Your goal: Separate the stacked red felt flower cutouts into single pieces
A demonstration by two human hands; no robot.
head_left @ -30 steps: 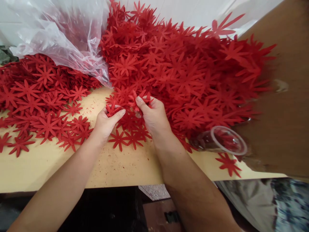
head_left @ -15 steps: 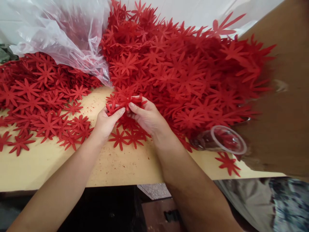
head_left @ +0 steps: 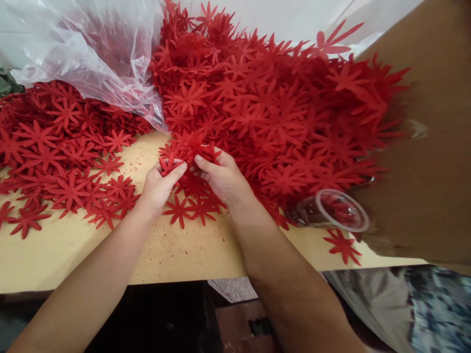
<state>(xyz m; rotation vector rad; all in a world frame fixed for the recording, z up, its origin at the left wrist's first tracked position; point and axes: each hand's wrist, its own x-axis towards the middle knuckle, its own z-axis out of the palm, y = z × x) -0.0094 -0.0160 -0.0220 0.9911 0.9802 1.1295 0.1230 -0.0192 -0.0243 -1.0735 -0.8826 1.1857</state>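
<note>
My left hand [head_left: 162, 182] pinches a red flower-shaped piece [head_left: 169, 164] between thumb and fingers. Close beside it on the right, my right hand [head_left: 220, 172] is closed on another red piece [head_left: 208, 154]. Both hands are above the front edge of a large heap of red petal shapes [head_left: 272, 113]. Loose red flowers [head_left: 178, 211] lie on the tabletop just below the hands. How many layers each hand holds cannot be made out.
A second red heap [head_left: 44, 142] lies at the left under a clear plastic bag [head_left: 91, 59]. On the right, a clear plastic cup [head_left: 342, 211] lies on its side by a brown cardboard box [head_left: 423, 162]. The pale table [head_left: 191, 255] ends in front of me.
The whole view has shifted slightly, so things appear a little further left. My left hand's fingers have moved slightly away from the right hand's red piece.
</note>
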